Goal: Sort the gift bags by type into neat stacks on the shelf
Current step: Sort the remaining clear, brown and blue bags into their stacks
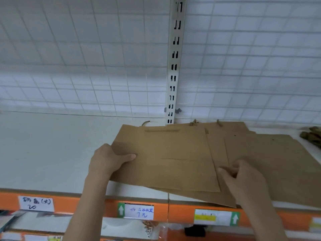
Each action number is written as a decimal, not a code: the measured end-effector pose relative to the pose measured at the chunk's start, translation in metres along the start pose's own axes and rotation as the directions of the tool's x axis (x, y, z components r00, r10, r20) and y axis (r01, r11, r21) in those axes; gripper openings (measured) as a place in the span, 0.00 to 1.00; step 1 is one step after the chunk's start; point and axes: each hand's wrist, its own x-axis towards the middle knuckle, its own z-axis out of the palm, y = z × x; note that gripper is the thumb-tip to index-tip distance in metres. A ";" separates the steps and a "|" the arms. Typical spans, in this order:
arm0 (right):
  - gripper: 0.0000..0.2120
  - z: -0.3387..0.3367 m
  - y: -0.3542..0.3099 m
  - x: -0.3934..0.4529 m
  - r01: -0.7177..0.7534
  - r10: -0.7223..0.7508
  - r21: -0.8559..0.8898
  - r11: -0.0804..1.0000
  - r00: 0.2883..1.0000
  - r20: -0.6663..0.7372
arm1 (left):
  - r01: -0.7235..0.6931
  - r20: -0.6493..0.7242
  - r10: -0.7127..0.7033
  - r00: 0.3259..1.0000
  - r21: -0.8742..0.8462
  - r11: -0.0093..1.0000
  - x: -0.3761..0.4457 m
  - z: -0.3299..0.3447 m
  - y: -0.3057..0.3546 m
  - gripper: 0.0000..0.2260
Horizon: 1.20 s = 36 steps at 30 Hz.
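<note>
A person's left hand (pixel 107 160) grips the top paper bag's (pixel 165 157) left edge; the right hand (pixel 243 178) pinches its right edge. Squaring edges first would keep the stack neat on the shelf (pixel 52 153).

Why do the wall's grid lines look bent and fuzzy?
Head view: the wide-angle lens bows the wire grid and upright post; the frame is soft overall, the right hand slightly smeared; even, flat light puts only faint shadows under the kraft bags.

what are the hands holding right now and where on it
Left hand grips the top kraft paper bag at its left edge; right hand pinches its right edge.
</note>
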 end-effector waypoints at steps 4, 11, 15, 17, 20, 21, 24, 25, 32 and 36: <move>0.17 -0.007 -0.003 0.002 -0.064 0.085 -0.123 0.990 0.980 0.180 | -0.066 -0.047 0.059 0.997 -0.172 0.983 -0.009 -0.005 -0.011 0.29; 0.13 -0.020 -0.009 0.015 -0.027 0.021 0.010 1.000 0.921 0.389 | -0.099 -0.138 0.064 0.988 -0.262 0.960 -0.033 0.000 -0.011 0.28; 0.08 -0.041 -0.010 0.019 -0.007 -0.058 0.167 0.986 0.922 0.383 | -0.089 -0.159 0.040 0.986 -0.309 0.947 -0.047 0.004 0.001 0.27; 0.08 -0.052 0.001 0.024 -0.001 -0.074 0.240 0.971 0.949 0.305 | -0.090 -0.161 0.032 0.986 -0.368 0.925 -0.056 0.010 0.014 0.25; 0.03 -0.075 0.030 0.034 0.015 -0.071 0.287 0.958 0.980 0.185 | -0.128 -0.183 0.052 0.982 -0.431 0.893 -0.074 0.026 0.045 0.17; 0.03 -0.084 0.043 0.038 0.019 -0.069 0.309 0.951 0.986 0.152 | -0.148 -0.192 0.065 0.979 -0.455 0.878 -0.080 0.033 0.057 0.15; 0.11 -0.109 0.086 0.048 0.028 -0.058 0.398 0.917 0.996 0.063 | -0.203 -0.243 0.086 0.966 -0.511 0.836 -0.107 0.059 0.093 0.10; 0.11 -0.119 0.103 0.052 0.025 -0.043 0.416 0.909 0.998 0.034 | -0.219 -0.266 0.089 0.960 -0.513 0.830 -0.117 0.069 0.105 0.09; 0.08 -0.195 0.246 0.079 -0.066 0.122 0.470 0.880 0.989 -0.089 | -0.268 -0.326 0.110 0.939 -0.491 0.829 -0.197 0.153 0.184 0.14; 0.06 -0.217 0.297 0.084 -0.112 0.173 0.533 0.839 0.983 -0.066 | -0.271 -0.295 0.137 0.946 -0.483 0.832 -0.229 0.189 0.213 0.15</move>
